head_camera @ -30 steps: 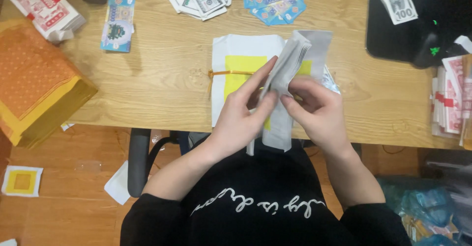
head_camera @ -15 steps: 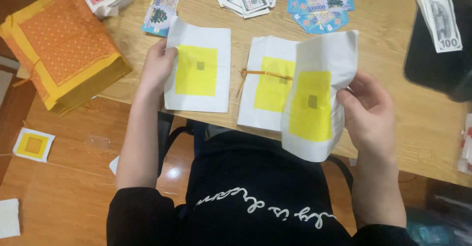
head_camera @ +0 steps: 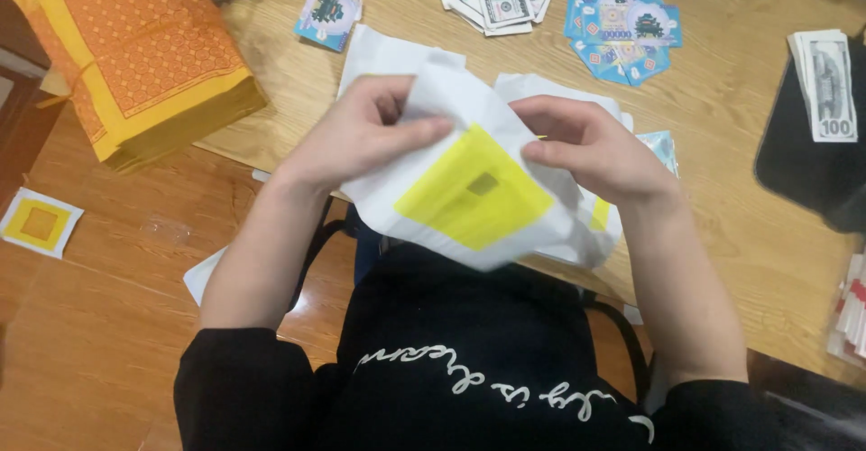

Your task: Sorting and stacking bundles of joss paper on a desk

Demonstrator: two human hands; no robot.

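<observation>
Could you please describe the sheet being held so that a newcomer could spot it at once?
Look to the near edge of the wooden table, just in front of the person's black top. Both hands, left hand and right hand, hold up a white sheet there. Unlike the banknotes beyond, it is white with a yellow square.

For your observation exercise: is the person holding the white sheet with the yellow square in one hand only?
No, both the left hand and the right hand grip the white sheet with the yellow square.
</observation>
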